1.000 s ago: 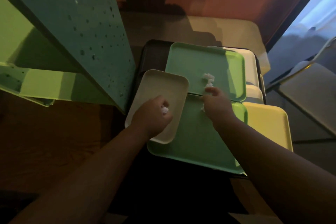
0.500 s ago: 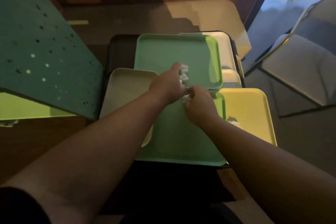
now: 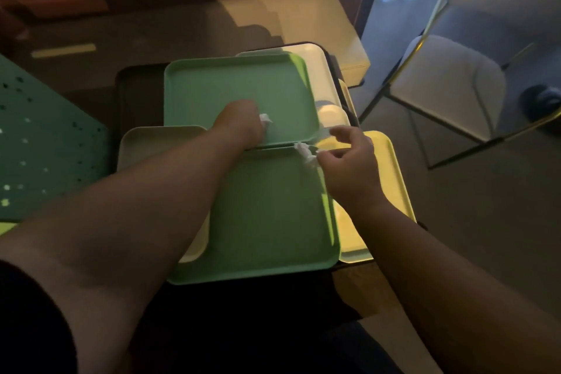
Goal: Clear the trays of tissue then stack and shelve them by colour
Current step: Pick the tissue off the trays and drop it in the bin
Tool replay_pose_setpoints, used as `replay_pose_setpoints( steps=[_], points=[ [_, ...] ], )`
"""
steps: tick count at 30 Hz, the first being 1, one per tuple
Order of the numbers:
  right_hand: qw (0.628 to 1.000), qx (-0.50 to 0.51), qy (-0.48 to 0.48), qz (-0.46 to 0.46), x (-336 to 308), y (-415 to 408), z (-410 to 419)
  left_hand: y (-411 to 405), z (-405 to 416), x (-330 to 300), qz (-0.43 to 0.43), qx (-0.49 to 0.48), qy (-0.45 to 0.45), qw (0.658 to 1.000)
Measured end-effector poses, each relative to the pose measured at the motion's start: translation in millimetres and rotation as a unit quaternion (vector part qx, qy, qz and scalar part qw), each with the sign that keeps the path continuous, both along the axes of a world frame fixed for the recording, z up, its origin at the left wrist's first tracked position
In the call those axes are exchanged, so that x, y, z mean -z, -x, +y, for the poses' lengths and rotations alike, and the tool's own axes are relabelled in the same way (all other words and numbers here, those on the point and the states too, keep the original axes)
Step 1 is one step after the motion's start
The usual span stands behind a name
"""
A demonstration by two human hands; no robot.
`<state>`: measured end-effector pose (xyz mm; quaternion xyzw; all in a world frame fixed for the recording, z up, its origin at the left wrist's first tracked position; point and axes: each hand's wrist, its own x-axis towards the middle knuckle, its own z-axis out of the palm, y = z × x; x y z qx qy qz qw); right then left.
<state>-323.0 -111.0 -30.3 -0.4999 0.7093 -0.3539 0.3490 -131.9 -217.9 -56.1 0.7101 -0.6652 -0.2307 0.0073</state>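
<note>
I see the dark table (image 3: 136,94) carrying overlapping trays: a near green tray (image 3: 273,215), a far green tray (image 3: 236,91) overlapping its far edge, a yellow tray (image 3: 391,179) to the right, a white tray (image 3: 145,143) to the left and another white tray (image 3: 315,70) behind. A teal perforated panel (image 3: 45,155) stands left, a chair (image 3: 449,79) right. My left hand (image 3: 239,123) is curled closed around a tissue wad (image 3: 265,118) over the far green tray. My right hand (image 3: 349,158) pinches a second tissue piece (image 3: 305,152) with thumb and fingertips, other fingers loosely spread, above the near green tray's far right corner
</note>
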Motion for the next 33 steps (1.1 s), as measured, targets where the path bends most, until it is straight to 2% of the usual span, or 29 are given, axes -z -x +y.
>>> replay_pose_setpoints(
  steps=[3,6,8,11,12,15,17,21,27,30,33],
  points=[
    [0.999,0.032,-0.002,0.008,-5.6,25.6,8.1,29.3,22.0,-30.2,0.120,0.029,0.043,0.991],
    [0.999,0.035,-0.016,0.034,-4.1,49.8,18.3,61.6,68.6,-56.9,0.257,0.111,-0.010,0.960],
    [0.998,0.007,-0.033,0.056,0.7,60.9,26.0,77.2,98.8,-60.6,0.309,0.136,-0.050,0.940],
    [0.988,-0.075,-0.088,0.104,15.3,71.9,33.8,94.9,130.6,-50.4,0.337,0.113,-0.050,0.933],
    [0.976,-0.124,-0.106,0.143,20.7,72.0,34.9,99.0,138.2,-46.4,0.344,0.096,-0.051,0.933],
    [0.909,-0.288,-0.146,0.264,42.0,66.3,38.1,102.3,151.3,-36.1,0.376,0.039,-0.071,0.923],
    [0.889,-0.312,-0.164,0.293,49.1,63.9,41.0,97.2,153.6,-31.0,0.380,0.008,-0.079,0.921],
    [0.916,-0.252,-0.138,0.280,38.1,64.3,48.9,87.0,148.4,-32.7,0.391,-0.023,-0.081,0.916],
    [0.983,-0.092,-0.086,0.133,10.8,81.8,50.3,96.1,141.4,-41.4,0.409,-0.031,-0.070,0.909],
    [0.993,-0.055,-0.036,0.097,-10.7,94.7,58.5,115.6,141.3,-48.9,0.418,-0.024,-0.090,0.904],
    [0.998,-0.010,-0.025,0.056,-27.7,110.3,68.6,147.1,141.6,-59.0,0.462,-0.025,-0.147,0.874]
  ],
)
